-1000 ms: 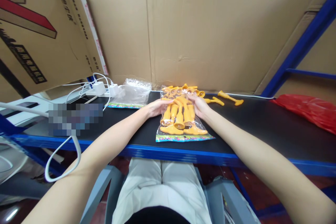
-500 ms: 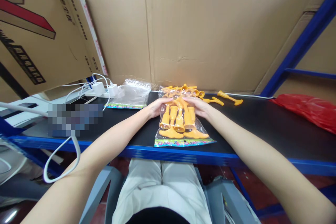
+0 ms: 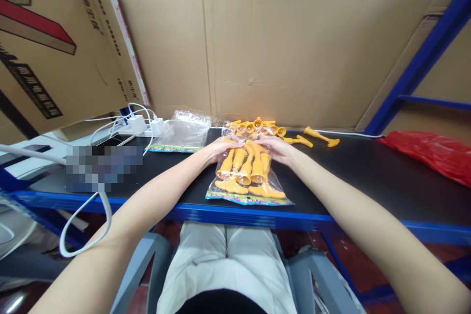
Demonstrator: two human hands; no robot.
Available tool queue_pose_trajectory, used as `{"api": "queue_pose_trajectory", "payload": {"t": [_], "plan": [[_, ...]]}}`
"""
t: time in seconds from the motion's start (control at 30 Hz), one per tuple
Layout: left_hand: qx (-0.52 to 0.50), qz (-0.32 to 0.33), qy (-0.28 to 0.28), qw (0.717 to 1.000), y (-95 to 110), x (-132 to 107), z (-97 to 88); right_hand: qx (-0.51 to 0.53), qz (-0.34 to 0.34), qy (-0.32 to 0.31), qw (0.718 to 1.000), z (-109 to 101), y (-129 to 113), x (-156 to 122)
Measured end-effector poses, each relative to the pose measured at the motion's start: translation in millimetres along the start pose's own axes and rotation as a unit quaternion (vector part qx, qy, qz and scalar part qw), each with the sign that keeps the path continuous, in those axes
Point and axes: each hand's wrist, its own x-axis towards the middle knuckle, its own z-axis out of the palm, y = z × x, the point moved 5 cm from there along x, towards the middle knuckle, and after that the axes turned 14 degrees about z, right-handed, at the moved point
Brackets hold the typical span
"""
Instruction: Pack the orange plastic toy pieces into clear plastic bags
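Observation:
A clear plastic bag (image 3: 221, 195) with a colourful printed strip lies at the front of the black table, its printed end toward me. Inside it are several orange plastic pieces (image 3: 245, 171), each with a flared cup end or a T-shaped handle. My left hand (image 3: 222, 149) grips the bag's far part from the left, thumb on top. From the right, my right hand (image 3: 275, 149) holds the same part, its fingers partly hidden behind the plastic. Just beyond both hands sits a pile of loose orange pieces (image 3: 257, 123).
More orange pieces (image 3: 324, 137) lie to the right of the pile. Flat clear bags (image 3: 184, 132) are at the back left, beside a power strip with white plugs (image 3: 137, 124). A red plastic bag (image 3: 427, 154) lies right. Cardboard (image 3: 294, 49) walls the back.
The near end of the filled bag has swung slightly left and away from the table's front edge. Both hands keep their hold on it.

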Motion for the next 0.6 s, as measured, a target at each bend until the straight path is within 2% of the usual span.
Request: {"api": "queue_pose_trajectory", "payload": {"t": [0.17, 0.33, 0.47, 0.6], "plan": [[0.027, -0.016, 0.041, 0.999, 1.0, -0.5, -2.9, -0.018, -0.007, -0.011, 1.000, -2.4, 2.0, 4.1], [-0.050, -0.045, -0.028, 0.997, 2.2, -1.7, -0.5, -0.015, 0.004, -0.034, 0.999, -4.2, 4.4, 4.8], [-0.059, -0.046, -0.011, 0.997, 3.5, -2.1, -3.7, -0.024, 0.004, -0.075, 0.997, -0.4, 3.7, 1.6], [-0.058, -0.037, -0.023, 0.997, 4.4, -1.5, -1.9, -0.041, -0.006, -0.076, 0.996, 1.2, 2.2, 1.2]]}}
